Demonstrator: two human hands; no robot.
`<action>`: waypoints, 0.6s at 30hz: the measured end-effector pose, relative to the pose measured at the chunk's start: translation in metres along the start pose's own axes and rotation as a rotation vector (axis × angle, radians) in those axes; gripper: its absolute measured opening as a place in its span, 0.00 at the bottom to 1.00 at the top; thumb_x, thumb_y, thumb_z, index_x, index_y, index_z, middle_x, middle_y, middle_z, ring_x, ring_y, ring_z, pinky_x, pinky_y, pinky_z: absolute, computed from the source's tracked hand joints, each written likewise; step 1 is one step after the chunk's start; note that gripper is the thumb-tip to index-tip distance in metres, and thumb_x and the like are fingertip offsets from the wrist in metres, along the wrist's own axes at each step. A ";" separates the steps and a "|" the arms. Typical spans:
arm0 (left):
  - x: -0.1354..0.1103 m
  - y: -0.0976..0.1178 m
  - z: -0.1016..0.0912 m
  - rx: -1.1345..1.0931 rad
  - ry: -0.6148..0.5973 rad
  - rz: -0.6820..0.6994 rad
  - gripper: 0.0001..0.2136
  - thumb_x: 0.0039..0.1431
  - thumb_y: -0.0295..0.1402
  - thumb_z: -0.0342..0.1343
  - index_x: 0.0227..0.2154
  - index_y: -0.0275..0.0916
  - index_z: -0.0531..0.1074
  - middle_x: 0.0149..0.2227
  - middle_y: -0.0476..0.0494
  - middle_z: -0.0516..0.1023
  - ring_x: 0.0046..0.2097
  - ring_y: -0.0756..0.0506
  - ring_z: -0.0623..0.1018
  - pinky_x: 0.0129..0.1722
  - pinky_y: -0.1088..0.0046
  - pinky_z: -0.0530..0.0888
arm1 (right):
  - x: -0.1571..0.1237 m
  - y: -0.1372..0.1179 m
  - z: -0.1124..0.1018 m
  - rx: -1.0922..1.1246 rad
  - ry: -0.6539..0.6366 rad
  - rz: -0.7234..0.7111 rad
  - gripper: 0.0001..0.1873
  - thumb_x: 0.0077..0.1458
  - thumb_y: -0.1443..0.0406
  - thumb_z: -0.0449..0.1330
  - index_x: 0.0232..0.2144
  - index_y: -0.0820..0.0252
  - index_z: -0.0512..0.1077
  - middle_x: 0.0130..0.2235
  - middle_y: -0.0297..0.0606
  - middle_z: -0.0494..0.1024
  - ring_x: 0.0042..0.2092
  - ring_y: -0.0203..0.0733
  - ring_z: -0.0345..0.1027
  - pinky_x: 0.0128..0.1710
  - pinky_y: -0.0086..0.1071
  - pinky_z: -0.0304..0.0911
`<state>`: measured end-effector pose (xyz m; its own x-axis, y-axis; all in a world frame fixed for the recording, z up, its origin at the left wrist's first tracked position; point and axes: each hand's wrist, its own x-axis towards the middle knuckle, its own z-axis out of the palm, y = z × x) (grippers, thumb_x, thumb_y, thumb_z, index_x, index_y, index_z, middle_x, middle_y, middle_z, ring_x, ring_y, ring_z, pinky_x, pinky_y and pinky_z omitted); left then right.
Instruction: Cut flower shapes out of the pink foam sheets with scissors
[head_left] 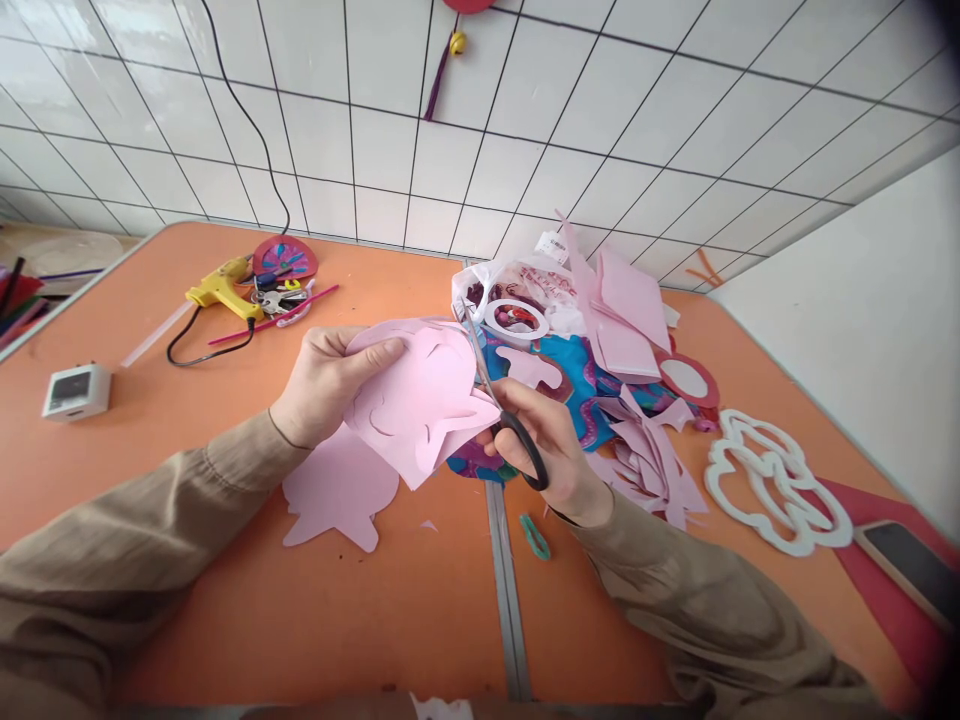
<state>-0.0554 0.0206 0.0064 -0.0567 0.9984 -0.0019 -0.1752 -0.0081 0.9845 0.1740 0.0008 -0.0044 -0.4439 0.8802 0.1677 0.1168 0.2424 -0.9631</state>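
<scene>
My left hand (326, 380) pinches a sheet of pink paper (409, 395) between thumb and fingers, above the table. Curved slits and lines mark its face, and its lower right part is bent up. My right hand (551, 445) is closed around the black handles of a pair of scissors (521, 440). The blades point up and away, along the paper's right edge; how far apart they are is hard to make out. Below my left hand lies a pink paper cutout (341, 495) with a rounded body and pointed ends, partly hidden by the held sheet.
Pink paper scraps (652, 460) and folded pink sheets (630, 310) lie right of my hands, near a plastic bag (551, 285). Further right are white cloud-shaped cutouts (776, 485) and a phone (911, 570). A yellow glue gun (223, 288) and a small white box (77, 391) sit left.
</scene>
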 end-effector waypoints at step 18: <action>0.000 0.000 0.000 0.004 0.015 0.002 0.12 0.44 0.40 0.71 0.18 0.36 0.78 0.19 0.48 0.74 0.21 0.50 0.71 0.20 0.74 0.67 | 0.000 -0.004 0.001 -0.032 0.003 0.045 0.24 0.53 0.44 0.59 0.28 0.58 0.66 0.26 0.33 0.65 0.27 0.36 0.61 0.26 0.31 0.64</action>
<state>-0.0557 0.0202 0.0068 -0.0718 0.9974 -0.0029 -0.1715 -0.0094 0.9851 0.1724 -0.0004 -0.0012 -0.4349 0.8918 0.1249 0.1647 0.2151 -0.9626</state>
